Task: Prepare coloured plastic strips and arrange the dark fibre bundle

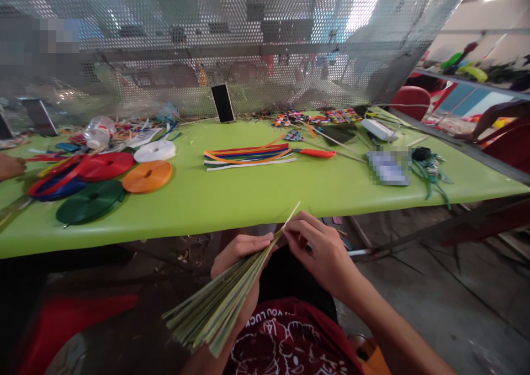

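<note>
A fanned bundle of green leaf strips (219,303) lies over my lap, spread wide at the lower left and narrowing to a pale tip at the upper right. My left hand (244,251) is wrapped round the bundle near its narrow end, the thumb on top. At the tip, my right hand (312,245) pinches the pale end of the strips between thumb and fingers. Both hands are just below the table's front edge, close to each other.
On the green table (248,193) lie coloured strips (244,157), an orange-handled tool (317,153), ribbon rolls (148,176), woven pieces (318,117) and a standing phone (222,103). Another person's hand (11,167) is at the left edge.
</note>
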Demonstrator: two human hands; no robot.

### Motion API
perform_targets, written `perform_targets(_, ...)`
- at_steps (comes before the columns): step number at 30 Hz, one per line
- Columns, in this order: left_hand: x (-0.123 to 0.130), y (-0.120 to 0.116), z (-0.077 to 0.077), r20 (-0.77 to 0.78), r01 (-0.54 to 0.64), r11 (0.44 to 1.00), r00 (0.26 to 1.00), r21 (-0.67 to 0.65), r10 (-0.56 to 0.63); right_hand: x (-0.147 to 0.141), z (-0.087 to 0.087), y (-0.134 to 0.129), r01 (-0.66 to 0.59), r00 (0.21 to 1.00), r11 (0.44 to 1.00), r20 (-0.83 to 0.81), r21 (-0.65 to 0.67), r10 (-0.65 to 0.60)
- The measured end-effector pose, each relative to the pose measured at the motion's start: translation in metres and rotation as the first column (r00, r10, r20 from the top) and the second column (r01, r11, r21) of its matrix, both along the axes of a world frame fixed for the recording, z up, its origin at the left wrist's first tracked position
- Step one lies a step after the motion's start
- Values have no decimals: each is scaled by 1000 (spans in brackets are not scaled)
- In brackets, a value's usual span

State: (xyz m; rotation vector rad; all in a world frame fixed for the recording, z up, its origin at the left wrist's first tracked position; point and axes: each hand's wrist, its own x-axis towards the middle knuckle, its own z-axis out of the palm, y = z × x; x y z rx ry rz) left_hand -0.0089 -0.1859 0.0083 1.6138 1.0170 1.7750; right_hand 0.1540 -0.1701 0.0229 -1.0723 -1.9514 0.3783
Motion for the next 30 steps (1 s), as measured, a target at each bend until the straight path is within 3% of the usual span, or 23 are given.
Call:
perform_targets(7, 4, -1, -5, 29, -41, 995, 999, -90, 44, -1, 0, -10, 27, 999, 996, 18, 83, -29)
perform_targets(16, 9, 0, -2, 22, -69, 994, 997, -82, 71, 1, -2, -16, 73, 988, 971, 117, 229, -102)
perform_targets(23, 7, 2, -3, -40, -66, 996, 997, -59, 64, 4, -1, -10, 45, 975, 981, 205, 191, -84)
perform_targets(30, 6, 0, -1, -65, -57, 997, 996, -55, 54, -5, 5, -8, 133, 981, 958, 107, 254, -164)
